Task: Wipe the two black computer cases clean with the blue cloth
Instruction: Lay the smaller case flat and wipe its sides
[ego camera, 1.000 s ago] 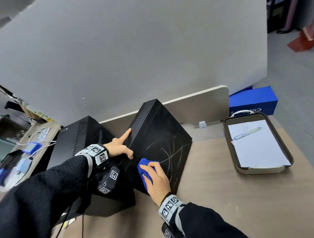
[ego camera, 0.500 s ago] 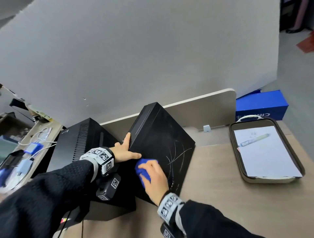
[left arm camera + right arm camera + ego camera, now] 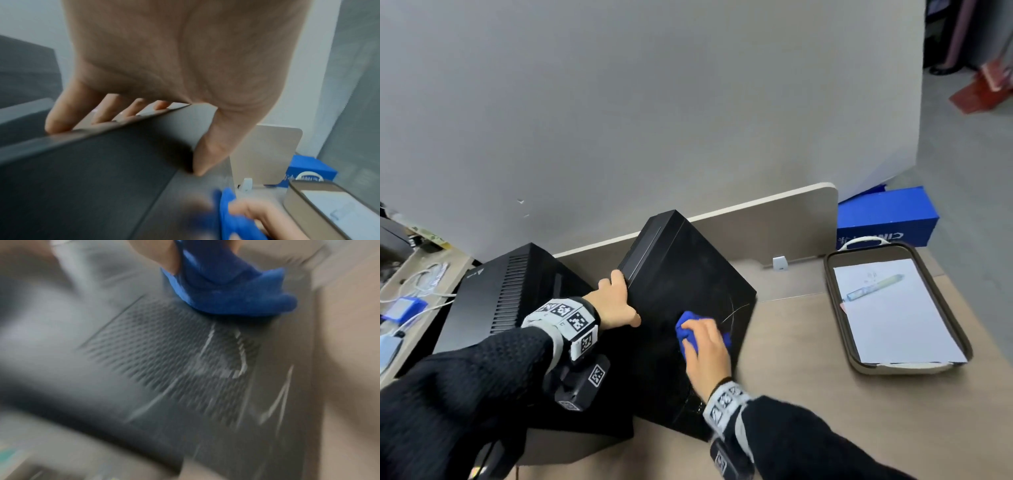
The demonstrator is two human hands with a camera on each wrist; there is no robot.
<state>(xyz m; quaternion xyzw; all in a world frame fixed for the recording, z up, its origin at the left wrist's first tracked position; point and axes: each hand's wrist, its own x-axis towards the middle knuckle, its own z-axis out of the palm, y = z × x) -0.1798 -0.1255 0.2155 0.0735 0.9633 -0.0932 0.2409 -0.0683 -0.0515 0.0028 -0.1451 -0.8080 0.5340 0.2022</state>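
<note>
Two black computer cases stand side by side on the desk. The right case (image 3: 688, 284) leans tilted, with a few white streaks (image 3: 736, 310) on its broad side. My left hand (image 3: 616, 301) grips its top left edge, fingers over the far side and thumb on the near face (image 3: 205, 155). My right hand (image 3: 705, 346) presses the bunched blue cloth (image 3: 688, 329) against that broad side. In the right wrist view the blue cloth (image 3: 226, 288) sits above a vent grille with white marks (image 3: 207, 344). The left case (image 3: 496, 291) has a ribbed vent on top.
A brown tray (image 3: 835, 308) holding white paper and a pen (image 3: 876, 286) lies on the desk at right. A blue box (image 3: 887, 222) sits behind it. A low beige divider (image 3: 774, 222) runs along the desk's back. Cables and small devices (image 3: 407, 301) lie at far left.
My right hand has swept the cloth rightward across the case's side, and most white streaks are gone. My left hand shifted from a pointing finger to a grip on the edge.
</note>
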